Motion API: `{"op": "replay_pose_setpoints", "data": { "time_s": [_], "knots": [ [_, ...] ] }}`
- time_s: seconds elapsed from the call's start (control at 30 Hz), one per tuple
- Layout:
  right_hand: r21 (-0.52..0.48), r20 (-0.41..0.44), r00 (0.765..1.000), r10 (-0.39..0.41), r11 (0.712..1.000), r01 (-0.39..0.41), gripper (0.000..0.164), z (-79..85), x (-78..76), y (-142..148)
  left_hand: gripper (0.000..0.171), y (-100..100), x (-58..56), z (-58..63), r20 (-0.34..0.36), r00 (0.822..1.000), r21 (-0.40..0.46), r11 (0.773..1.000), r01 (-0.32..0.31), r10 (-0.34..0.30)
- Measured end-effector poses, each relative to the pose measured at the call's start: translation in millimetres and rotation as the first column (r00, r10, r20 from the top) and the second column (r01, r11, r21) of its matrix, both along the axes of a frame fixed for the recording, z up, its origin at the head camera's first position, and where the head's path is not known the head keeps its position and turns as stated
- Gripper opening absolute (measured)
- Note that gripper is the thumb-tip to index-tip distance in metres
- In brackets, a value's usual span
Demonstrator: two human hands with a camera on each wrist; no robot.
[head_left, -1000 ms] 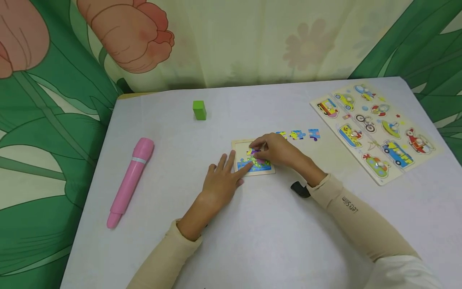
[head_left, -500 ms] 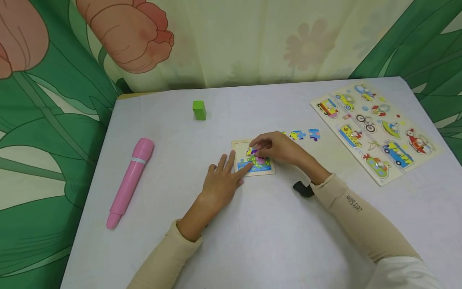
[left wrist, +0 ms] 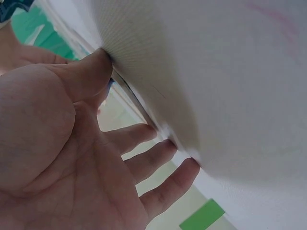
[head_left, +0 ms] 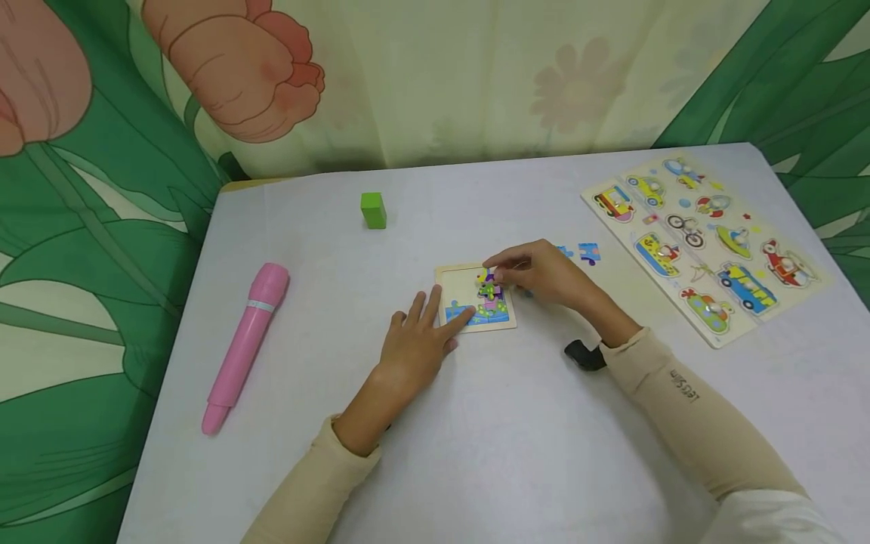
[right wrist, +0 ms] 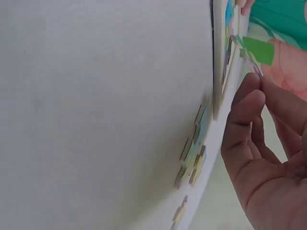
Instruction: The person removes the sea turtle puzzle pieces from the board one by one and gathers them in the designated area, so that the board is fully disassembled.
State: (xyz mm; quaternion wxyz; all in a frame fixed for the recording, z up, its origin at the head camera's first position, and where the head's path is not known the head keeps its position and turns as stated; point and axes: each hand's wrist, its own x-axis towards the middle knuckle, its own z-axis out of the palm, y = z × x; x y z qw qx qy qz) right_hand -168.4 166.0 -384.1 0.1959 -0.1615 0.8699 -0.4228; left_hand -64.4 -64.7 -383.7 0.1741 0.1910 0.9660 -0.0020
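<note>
Lying between hands [head_left: 414,349] [head_left: 547,276]: puzzle frame [head_left: 461,285]

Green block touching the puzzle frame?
No, the green block stands on the table, clearly apart from the puzzle frame.

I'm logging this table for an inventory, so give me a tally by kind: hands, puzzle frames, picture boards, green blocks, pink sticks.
Hands: 2 (left hand, right hand)
Puzzle frame: 1
Picture board: 1
Green block: 1
Pink stick: 1
Total: 6
</note>
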Motion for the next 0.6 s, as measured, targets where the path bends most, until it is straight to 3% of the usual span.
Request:
{"op": "replay_pose_setpoints", "data": {
  "time_s": [0.2,0.4,0.6],
  "knots": [
    [-0.021,0.078,0.995,-0.061,0.998,0.063,0.028,3.0,0.7,19.1,0.055,0.9,0.6,0.7,0.004,1.0,0.011,1.0,-0.002,0.002],
    [0.015,0.188,0.969,-0.16,0.987,0.16,0.034,9.8,0.9,56.3,0.053,0.1,3.0,3.3,-0.015,1.0,0.028,1.0,0.003,-0.002],
    [0.079,0.216,0.952,-0.217,0.976,0.205,0.037,16.6,6.1,89.7,0.053,-1.3,2.1,0.6,-0.03,0.999,0.032,0.999,0.013,-0.012]
  ]
}}
